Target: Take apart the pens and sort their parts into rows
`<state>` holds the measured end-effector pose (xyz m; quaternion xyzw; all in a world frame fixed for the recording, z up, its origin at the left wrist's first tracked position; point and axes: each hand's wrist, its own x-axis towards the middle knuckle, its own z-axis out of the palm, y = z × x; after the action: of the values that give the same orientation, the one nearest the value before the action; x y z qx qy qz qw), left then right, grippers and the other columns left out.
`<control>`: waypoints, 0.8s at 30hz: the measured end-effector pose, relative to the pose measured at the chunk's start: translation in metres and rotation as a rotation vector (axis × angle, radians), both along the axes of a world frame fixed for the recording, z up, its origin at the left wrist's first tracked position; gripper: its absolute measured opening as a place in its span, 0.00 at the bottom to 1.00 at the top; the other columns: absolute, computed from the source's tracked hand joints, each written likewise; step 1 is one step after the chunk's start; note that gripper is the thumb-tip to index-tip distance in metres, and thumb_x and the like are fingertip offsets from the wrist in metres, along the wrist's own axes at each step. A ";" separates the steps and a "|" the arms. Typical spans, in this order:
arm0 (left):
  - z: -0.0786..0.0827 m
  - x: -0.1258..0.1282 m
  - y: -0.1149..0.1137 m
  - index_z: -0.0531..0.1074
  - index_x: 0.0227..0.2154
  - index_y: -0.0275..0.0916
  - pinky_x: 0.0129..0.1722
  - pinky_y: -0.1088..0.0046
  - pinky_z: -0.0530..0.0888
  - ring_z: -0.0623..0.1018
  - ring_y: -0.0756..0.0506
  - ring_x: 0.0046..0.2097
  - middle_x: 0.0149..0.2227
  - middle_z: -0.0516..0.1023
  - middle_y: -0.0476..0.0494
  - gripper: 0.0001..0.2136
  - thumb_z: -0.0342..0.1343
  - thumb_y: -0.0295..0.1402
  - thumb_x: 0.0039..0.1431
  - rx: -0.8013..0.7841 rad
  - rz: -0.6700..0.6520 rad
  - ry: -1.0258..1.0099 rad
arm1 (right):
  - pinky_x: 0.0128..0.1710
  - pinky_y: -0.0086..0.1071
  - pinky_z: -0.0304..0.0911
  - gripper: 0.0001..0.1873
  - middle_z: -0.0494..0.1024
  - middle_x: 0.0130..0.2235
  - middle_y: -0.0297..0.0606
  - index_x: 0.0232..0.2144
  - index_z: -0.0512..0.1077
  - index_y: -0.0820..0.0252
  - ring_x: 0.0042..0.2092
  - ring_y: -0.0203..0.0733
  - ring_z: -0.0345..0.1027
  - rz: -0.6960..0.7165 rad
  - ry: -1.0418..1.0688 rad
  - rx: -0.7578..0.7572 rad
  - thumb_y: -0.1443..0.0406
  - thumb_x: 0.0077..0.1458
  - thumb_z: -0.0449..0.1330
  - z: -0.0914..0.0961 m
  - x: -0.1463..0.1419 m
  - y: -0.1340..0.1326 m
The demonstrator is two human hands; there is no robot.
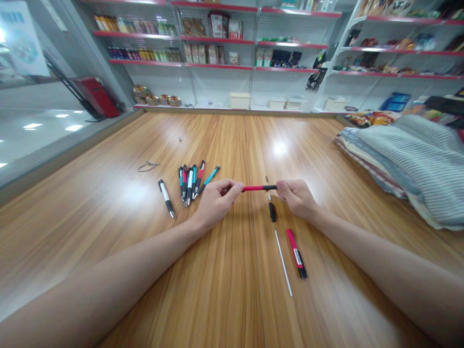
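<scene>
Between my two hands a red and black pen [255, 188] is held level above the table. My left hand [219, 199] pinches its red end, and the fingers of my right hand [296, 195] are closed on its black end. Below my right hand lie pen parts: a black grip piece [271, 211], a thin white refill [283, 263] and a red barrel [296, 252] with a black end. Left of my left hand rests a group of several pens [189, 183] in teal, red and white. A white and black pen [166, 199] lies apart from them.
The wooden table [217, 299] has a raised rim. Folded striped cloth [416, 164] is piled at the right. A thin grey loop [147, 166] lies at the left, a tiny object [180, 139] farther back. Stocked shelves [217, 65] stand behind the table.
</scene>
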<state>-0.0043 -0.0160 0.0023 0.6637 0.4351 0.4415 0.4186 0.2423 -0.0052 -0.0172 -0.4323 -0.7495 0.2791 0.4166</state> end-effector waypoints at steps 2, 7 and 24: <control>-0.001 0.000 0.000 0.70 0.25 0.36 0.20 0.76 0.55 0.61 0.54 0.22 0.21 0.64 0.52 0.16 0.53 0.42 0.63 -0.032 -0.061 -0.026 | 0.22 0.31 0.45 0.28 0.57 0.18 0.31 0.17 0.57 0.60 0.21 0.31 0.50 -0.002 -0.001 0.006 0.51 0.66 0.47 -0.001 0.000 0.001; -0.009 0.000 0.004 0.74 0.29 0.36 0.18 0.75 0.52 0.60 0.54 0.21 0.24 0.66 0.49 0.17 0.51 0.44 0.63 -0.068 -0.015 -0.123 | 0.22 0.31 0.44 0.28 0.56 0.19 0.30 0.17 0.57 0.59 0.21 0.31 0.49 -0.007 0.020 0.010 0.51 0.66 0.47 0.000 0.000 0.002; -0.004 0.000 0.006 0.77 0.31 0.36 0.23 0.74 0.54 0.60 0.52 0.24 0.21 0.60 0.52 0.15 0.52 0.42 0.63 0.141 0.129 0.077 | 0.26 0.30 0.50 0.26 0.62 0.20 0.32 0.21 0.64 0.60 0.24 0.33 0.56 -0.035 -0.136 0.154 0.53 0.66 0.46 0.008 0.000 0.004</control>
<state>-0.0048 -0.0103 -0.0016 0.6788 0.4605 0.4711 0.3244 0.2421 -0.0009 -0.0093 -0.4300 -0.7876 0.1831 0.4016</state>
